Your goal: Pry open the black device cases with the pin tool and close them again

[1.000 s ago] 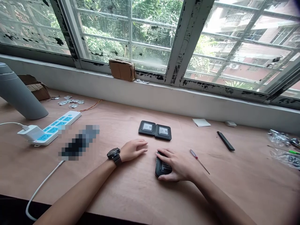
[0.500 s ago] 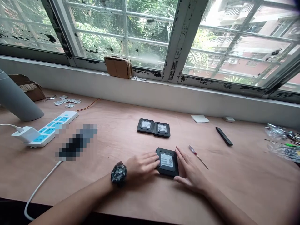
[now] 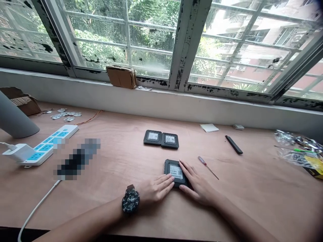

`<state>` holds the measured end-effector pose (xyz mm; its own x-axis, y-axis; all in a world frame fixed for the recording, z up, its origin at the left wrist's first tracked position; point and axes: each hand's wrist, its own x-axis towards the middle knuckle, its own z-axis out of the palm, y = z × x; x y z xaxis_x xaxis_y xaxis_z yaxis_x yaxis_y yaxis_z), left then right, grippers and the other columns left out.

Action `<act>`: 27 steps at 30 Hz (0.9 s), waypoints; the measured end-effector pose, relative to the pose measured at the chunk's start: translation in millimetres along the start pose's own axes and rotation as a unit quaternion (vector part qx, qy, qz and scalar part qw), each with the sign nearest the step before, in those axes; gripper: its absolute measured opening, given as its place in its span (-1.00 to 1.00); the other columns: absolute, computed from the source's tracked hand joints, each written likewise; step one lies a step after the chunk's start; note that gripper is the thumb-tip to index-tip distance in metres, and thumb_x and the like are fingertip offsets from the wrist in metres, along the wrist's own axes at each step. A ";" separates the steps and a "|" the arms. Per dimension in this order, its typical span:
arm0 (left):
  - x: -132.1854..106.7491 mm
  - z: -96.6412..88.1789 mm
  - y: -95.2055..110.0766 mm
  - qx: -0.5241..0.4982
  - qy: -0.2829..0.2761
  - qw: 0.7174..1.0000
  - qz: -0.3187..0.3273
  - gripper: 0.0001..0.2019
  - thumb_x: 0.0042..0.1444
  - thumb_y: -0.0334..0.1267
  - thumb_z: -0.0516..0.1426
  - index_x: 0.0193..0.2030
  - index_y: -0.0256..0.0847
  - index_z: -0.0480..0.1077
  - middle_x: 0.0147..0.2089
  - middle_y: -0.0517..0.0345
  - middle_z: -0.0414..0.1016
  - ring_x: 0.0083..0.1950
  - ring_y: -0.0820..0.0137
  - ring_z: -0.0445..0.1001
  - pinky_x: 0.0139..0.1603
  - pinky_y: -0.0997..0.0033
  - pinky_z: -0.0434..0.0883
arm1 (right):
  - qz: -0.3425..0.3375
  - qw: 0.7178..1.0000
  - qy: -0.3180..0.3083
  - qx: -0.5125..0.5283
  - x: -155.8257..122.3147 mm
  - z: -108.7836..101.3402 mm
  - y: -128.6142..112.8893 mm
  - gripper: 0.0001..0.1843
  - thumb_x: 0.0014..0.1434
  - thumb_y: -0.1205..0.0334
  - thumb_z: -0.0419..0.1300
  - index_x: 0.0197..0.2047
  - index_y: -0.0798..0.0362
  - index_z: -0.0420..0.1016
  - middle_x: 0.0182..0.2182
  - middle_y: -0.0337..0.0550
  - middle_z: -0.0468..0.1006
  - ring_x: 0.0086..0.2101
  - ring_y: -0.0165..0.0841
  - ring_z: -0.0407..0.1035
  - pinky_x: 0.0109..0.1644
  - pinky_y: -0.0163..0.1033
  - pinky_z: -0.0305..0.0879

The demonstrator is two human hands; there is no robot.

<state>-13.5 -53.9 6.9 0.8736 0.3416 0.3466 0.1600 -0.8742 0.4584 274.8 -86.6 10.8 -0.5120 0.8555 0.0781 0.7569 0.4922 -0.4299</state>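
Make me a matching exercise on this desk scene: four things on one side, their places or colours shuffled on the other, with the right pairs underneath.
Things
1. Cardboard box
2. Nearest black case
3. Screwdriver
4. Power strip

Places and colours
A. Between the left hand and the right hand
B. White and blue
C. On the windowsill
D. Lying beside the right hand, apart from it

Pairs: 1-C, 2-A, 3-D, 4-B

Place: workshop-like room | wooden worktop | screwdriver | power strip | bagged parts | barred windows
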 end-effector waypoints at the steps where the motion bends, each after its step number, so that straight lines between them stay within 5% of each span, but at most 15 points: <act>1: 0.3 -0.3 0.0 -0.001 -0.004 1.000 0.002 -0.24 0.36 -0.52 -0.04 0.55 0.17 -0.23 0.47 0.22 0.05 0.45 0.08 0.17 0.48 0.05 0.24 | 0.002 1.000 0.007 0.017 0.2 -0.2 1.1 -0.08 0.38 -0.10 0.11 0.57 -0.09 -0.35 0.52 0.03 -0.14 0.45 0.03 -0.15 0.46 0.20 0.01; 6: 1.5 -3.8 -2.0 0.002 -0.035 0.999 0.005 -0.28 0.39 -0.50 -0.08 0.55 0.12 -0.27 0.49 0.22 -0.01 0.48 0.12 0.10 0.52 0.08 0.19 | 0.010 0.995 0.030 0.099 5.4 -3.3 5.9 -0.04 0.28 -0.14 0.24 0.55 -0.11 -0.14 0.48 0.09 -0.01 0.43 0.06 -0.08 0.45 0.21 0.02; 11: 2.2 -4.7 -3.3 0.008 -0.003 1.000 -0.001 -0.33 0.41 -0.48 -0.08 0.55 0.12 -0.15 0.48 0.21 0.08 0.47 0.15 0.15 0.51 0.12 0.20 | 0.020 0.992 0.023 0.125 9.0 -5.7 5.6 -0.03 0.22 -0.17 0.30 0.53 -0.11 -0.04 0.46 0.09 0.03 0.42 0.04 -0.04 0.45 0.21 0.03; 16: 2.4 -4.5 -1.7 0.074 -0.012 0.997 0.030 -0.34 0.40 -0.52 -0.08 0.56 -0.06 -0.09 0.44 0.00 0.19 0.47 0.11 0.16 0.47 0.08 0.29 | -0.002 0.999 0.025 0.039 3.8 1.7 2.9 -0.12 0.35 -0.08 0.16 0.56 -0.10 -0.19 0.52 0.03 -0.15 0.46 0.00 -0.20 0.47 0.19 -0.03; 21: 1.4 -0.6 -1.6 0.178 0.001 0.981 0.072 -0.52 0.41 -0.53 -0.06 0.44 -0.44 0.16 0.39 -0.29 0.28 0.46 0.07 0.20 0.42 0.08 0.34 | -0.003 0.999 0.008 -0.050 2.1 12.4 1.6 0.05 0.32 -0.18 0.14 0.56 0.00 -0.45 0.53 0.04 -0.35 0.47 0.03 -0.33 0.49 0.20 -0.10; 27: 1.4 3.6 -2.2 0.233 0.005 0.969 0.079 -0.63 0.44 -0.51 -0.06 0.32 -0.49 0.29 0.33 -0.30 0.37 0.42 0.12 0.30 0.37 0.15 0.40 | 0.032 0.995 0.001 -0.090 3.3 13.4 -4.5 -0.01 0.34 -0.25 0.07 0.57 0.00 -0.35 0.53 0.00 -0.26 0.47 -0.02 -0.26 0.49 0.14 -0.06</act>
<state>-11.0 -52.7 3.4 0.9003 0.1917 0.3909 0.2163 -0.9761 -0.0192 264.2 -88.2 1.0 -0.4589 0.8866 0.0578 0.8490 0.4567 -0.2658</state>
